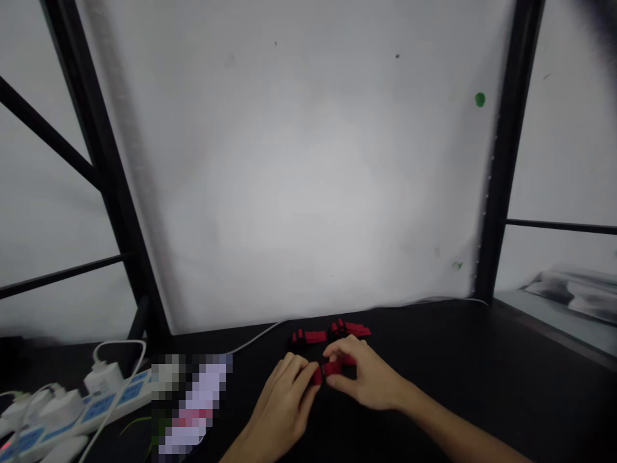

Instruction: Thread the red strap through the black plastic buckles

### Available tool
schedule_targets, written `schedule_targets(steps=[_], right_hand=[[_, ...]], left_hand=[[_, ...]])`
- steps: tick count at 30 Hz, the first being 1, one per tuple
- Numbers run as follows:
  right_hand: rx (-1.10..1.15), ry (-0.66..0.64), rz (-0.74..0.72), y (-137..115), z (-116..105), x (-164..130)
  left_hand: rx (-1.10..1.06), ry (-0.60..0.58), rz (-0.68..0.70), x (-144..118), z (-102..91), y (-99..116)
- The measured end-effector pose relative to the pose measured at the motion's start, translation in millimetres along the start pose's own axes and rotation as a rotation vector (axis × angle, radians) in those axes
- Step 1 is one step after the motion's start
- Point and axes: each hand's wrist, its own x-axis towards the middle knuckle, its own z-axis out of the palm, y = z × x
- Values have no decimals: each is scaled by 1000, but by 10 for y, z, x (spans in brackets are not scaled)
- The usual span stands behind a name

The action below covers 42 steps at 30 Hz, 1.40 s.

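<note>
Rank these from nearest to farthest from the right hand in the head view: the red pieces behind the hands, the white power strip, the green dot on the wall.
1. Red pieces, just behind the right hand.
2. White power strip, far left on the table.
3. Green dot, high on the wall, upper right.

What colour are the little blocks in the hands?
Red blocks, pinched between both hands; the head view shows them best.

No text, label or number is legible anywhere.
</note>
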Motion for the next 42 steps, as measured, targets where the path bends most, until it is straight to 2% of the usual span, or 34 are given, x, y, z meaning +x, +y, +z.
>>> schedule_targets(steps=[2, 5, 8, 11, 14, 17, 19, 22, 25, 27, 32, 35, 38, 40, 42], right_hand=[[-134, -4, -66, -38, 16, -14], [-171, -21, -119, -77, 34, -4], [-59, 42, -118, -65, 27, 42], [140, 132, -47, -9, 52, 85], [294, 115, 23, 41, 148, 89], [387, 28, 26, 47, 261, 61], [488, 14, 60, 29, 310, 46], [728, 92, 156, -7, 344, 43], [1002, 111, 236, -30, 371, 46], [1110, 103, 240, -38, 397, 41], [1079, 114, 227, -56, 421, 18], [1033, 144, 280, -46, 297, 66], [959, 225, 274, 6, 3, 148], [824, 275, 264, 62, -244, 155], [573, 208, 284, 134, -457, 78]], left_hand=[[-72, -14, 3, -5, 24, 6], [-229, -4, -37, -4, 68, 5], [-416, 82, -206, 18, 104, -24], [-601, 212, -414, 45, 134, -52], [-729, 255, -475, 52, 137, -20], [-718, 230, -419, 30, 93, 68], [-630, 209, -277, 6, 48, 124], [-391, 230, -67, -23, -7, 157], [-173, 327, -33, -23, -9, 126], [-95, 377, -18, -12, 17, 88], [-63, 385, 71, 5, 73, 33], [-75, 348, 61, -1, 48, 17], [-100, 325, -22, -11, 7, -35], [-125, 351, -106, -11, -5, -91], [-166, 380, -208, -1, 2, -149]])
